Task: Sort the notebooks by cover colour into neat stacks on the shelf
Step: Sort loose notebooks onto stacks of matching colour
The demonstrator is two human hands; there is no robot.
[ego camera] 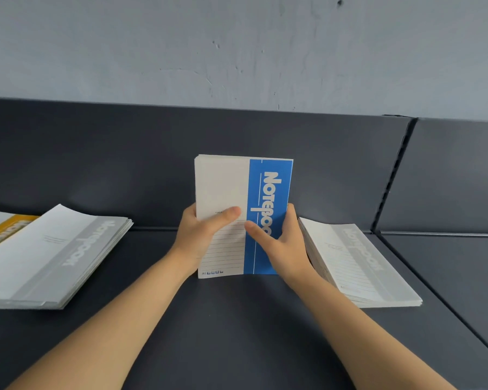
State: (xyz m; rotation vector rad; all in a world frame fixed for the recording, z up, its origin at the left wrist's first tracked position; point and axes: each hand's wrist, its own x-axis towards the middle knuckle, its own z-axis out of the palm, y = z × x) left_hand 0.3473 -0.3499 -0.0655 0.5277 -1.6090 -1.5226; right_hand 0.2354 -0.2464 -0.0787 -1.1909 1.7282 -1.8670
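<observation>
Left hand (199, 237) and right hand (283, 244) grip the upright blue-and-white paper notebook bundle (231, 187) from both sides on the dark grey shelf (237, 319).

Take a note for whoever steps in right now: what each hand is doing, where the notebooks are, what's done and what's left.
Hands: left hand and right hand both grip the blue stack, which appears to stand upright on its bottom edge in the middle of the shelf.
Left grey stack lies flat and fanned, with a yellow notebook showing at its far-left edge. Right grey stack lies flat.
Done: blues gathered.
Left: lay the blues down, probably merge the greys, square edges, give yellow its own stack.
</observation>
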